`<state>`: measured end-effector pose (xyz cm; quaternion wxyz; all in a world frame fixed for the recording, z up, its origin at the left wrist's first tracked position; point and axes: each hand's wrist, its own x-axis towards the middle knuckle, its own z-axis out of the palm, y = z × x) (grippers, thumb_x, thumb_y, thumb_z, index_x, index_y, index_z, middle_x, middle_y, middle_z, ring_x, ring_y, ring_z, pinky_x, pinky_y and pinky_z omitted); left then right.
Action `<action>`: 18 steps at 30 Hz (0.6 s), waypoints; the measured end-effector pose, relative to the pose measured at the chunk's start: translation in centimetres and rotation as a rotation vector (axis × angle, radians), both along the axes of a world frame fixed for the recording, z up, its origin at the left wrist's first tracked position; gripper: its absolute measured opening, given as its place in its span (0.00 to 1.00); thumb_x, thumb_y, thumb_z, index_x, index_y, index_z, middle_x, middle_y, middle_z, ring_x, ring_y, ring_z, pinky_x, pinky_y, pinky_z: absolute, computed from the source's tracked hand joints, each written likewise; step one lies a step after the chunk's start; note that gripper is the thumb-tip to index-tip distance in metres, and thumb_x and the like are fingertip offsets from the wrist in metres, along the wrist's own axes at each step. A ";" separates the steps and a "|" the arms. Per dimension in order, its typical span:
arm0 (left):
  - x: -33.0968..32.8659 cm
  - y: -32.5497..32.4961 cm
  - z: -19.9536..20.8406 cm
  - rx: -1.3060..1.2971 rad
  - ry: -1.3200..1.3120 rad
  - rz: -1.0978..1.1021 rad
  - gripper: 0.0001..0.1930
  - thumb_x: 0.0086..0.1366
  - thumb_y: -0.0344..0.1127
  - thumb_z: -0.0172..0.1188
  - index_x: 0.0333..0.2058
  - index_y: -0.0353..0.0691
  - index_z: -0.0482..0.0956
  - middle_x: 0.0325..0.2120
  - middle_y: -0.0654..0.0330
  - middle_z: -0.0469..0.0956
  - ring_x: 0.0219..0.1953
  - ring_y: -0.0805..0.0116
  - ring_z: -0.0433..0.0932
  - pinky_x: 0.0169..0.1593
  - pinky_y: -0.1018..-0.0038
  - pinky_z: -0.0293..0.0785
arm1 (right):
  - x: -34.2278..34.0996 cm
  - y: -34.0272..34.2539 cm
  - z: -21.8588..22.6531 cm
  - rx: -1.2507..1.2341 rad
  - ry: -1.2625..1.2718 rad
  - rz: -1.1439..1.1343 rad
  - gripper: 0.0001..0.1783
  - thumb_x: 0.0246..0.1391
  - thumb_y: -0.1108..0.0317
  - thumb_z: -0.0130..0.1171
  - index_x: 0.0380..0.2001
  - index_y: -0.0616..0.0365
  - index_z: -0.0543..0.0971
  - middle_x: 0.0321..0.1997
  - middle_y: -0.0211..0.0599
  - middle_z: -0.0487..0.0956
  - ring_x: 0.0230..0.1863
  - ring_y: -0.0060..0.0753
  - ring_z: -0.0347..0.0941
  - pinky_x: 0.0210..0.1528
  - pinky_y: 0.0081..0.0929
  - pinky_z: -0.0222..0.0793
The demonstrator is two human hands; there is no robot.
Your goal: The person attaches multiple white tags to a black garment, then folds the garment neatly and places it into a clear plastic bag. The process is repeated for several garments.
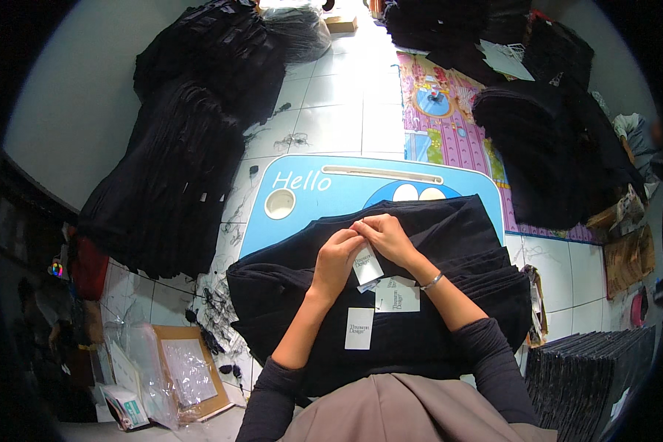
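Both my hands meet over a stack of black garments [287, 346] lying on a low blue table. Fingers of my left hand [334, 259] are pinched at the upper edge of a white hang tag [367, 267]. My right hand [387, 239] is closed in a pinch touching the left fingertips; what lies between its fingers is too small to make out. Below them, another white tag [399, 296] rests on the black cloth, turned sideways. A third white tag [359, 328] lies upright nearer to me.
The blue folding table [265, 228] has a round cup recess and a long slot. Tall piles of black cloth [166, 177] stand left, with more black cloth [530, 147] right. Plastic-wrapped packages [188, 368] lie lower left. Flat black packs [586, 379] are stacked lower right.
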<state>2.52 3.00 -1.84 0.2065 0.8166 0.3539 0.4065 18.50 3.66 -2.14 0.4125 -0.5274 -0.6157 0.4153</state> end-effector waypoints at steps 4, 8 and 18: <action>0.3 0.2 -0.3 -0.341 -0.113 0.045 0.07 0.61 0.30 0.63 0.36 0.33 0.82 0.31 0.59 0.81 0.33 0.72 0.80 0.38 0.76 0.76 | 0.0 -0.1 0.3 0.221 0.093 -0.204 0.12 0.60 0.64 0.57 0.36 0.60 0.85 0.28 0.40 0.82 0.27 0.21 0.73 0.31 0.23 0.70; -0.1 0.5 -0.9 -0.810 -0.478 -0.036 0.08 0.65 0.32 0.60 0.37 0.32 0.81 0.29 0.61 0.82 0.34 0.78 0.78 0.39 0.79 0.73 | 0.9 -0.1 0.7 -0.083 0.681 -0.033 0.14 0.62 0.63 0.58 0.42 0.63 0.83 0.28 0.27 0.81 0.27 0.12 0.69 0.29 0.11 0.66; -0.5 0.9 -1.8 -0.729 -0.509 0.029 0.10 0.70 0.36 0.55 0.37 0.33 0.79 0.29 0.64 0.80 0.30 0.82 0.75 0.35 0.84 0.71 | 0.5 -0.7 0.6 0.044 0.150 -0.048 0.08 0.56 0.70 0.62 0.32 0.66 0.82 0.29 0.32 0.82 0.30 0.18 0.77 0.33 0.16 0.74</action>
